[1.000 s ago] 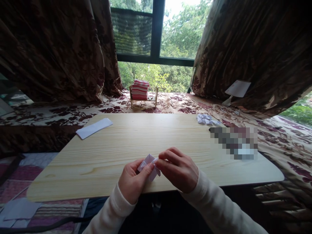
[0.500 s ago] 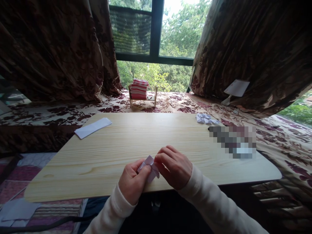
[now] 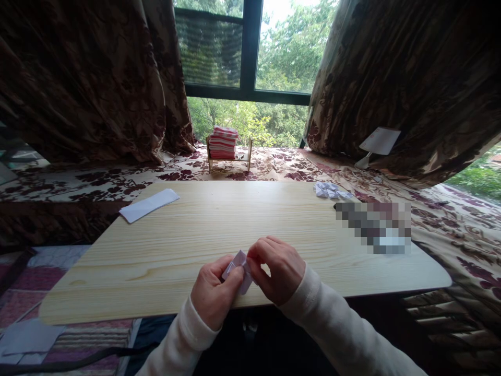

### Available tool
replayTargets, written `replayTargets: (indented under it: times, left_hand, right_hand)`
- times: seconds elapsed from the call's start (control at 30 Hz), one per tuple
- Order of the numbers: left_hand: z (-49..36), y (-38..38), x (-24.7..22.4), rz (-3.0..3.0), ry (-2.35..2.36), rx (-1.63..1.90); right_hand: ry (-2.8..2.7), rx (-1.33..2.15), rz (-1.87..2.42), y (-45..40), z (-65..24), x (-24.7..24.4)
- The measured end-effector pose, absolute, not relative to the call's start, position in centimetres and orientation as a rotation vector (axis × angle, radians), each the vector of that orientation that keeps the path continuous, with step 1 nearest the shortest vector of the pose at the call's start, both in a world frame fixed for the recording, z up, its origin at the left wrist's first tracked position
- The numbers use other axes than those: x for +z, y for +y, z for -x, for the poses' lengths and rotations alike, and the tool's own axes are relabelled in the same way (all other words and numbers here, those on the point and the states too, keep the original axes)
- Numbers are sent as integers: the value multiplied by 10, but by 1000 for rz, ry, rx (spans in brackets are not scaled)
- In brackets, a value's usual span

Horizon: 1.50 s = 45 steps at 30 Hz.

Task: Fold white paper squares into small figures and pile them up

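Observation:
Over the near edge of the wooden table (image 3: 188,230), my left hand (image 3: 214,292) is closed on a small piece of folded white paper (image 3: 240,258), its thumb pressed across the front. My right hand (image 3: 278,269) pinches the right side of the same paper, thumb and forefinger together with a gap showing behind them. Several flaps of the paper stick out above and below my left thumb. The fingers behind it are partly hidden.
White paper strips (image 3: 149,206) lie at the table's left edge. Folded paper pieces (image 3: 332,190) sit at the back right, near a blurred-out patch. Behind stand a small wooden rack (image 3: 249,156) with striped cloths (image 3: 223,143) and a white lamp (image 3: 379,142).
My right hand has shifted slightly, and its thumb and forefinger now form a ring at the paper's right side. The paper has turned a little in my left hand.

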<state>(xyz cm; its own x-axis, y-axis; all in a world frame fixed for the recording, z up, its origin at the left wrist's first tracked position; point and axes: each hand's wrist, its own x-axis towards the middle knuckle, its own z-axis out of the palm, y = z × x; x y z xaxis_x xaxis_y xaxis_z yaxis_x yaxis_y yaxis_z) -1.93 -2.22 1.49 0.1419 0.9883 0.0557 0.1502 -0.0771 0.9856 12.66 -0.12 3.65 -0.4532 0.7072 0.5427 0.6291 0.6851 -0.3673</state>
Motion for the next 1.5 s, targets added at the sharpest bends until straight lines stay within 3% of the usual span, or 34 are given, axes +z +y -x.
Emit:
replayTargets:
  times: [0.67,0.87,1.5]
  left_hand:
    - [13,-23,21,-1333,1238,1151]
    - [21,-16,28,-1422,1144,892]
    - [19,-17,26,-1451,1168,957]
  right_hand:
    - [-2009,688,1032,8,-135,20]
    - [-1925,839,917,4,-131,10]
    - [-1848,978,974,8,-128,14]
